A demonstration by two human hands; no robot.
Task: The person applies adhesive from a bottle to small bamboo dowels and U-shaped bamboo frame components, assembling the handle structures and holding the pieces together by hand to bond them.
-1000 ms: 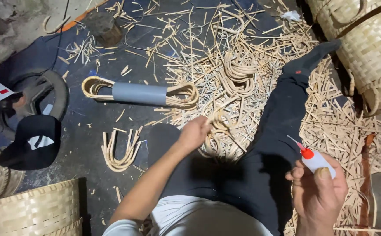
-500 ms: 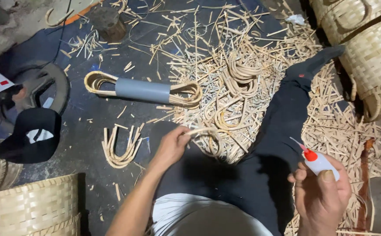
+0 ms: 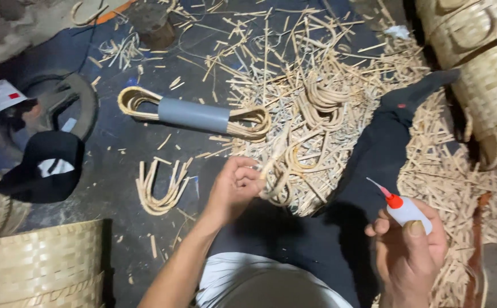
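Now your left hand (image 3: pixel 234 188) pinches a cane loop (image 3: pixel 280 171) at frame centre; your right hand (image 3: pixel 411 251), lower right, grips the glue bottle (image 3: pixel 405 208).

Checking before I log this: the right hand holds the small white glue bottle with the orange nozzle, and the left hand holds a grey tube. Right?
Not quite. The head view shows the left hand picking up a curved cane strip; the grey tube lies on the floor. The right hand does hold the glue bottle.

Dark floor (image 3: pixel 111 165), cane offcuts (image 3: pixel 294 74), baskets (image 3: pixel 43 262)
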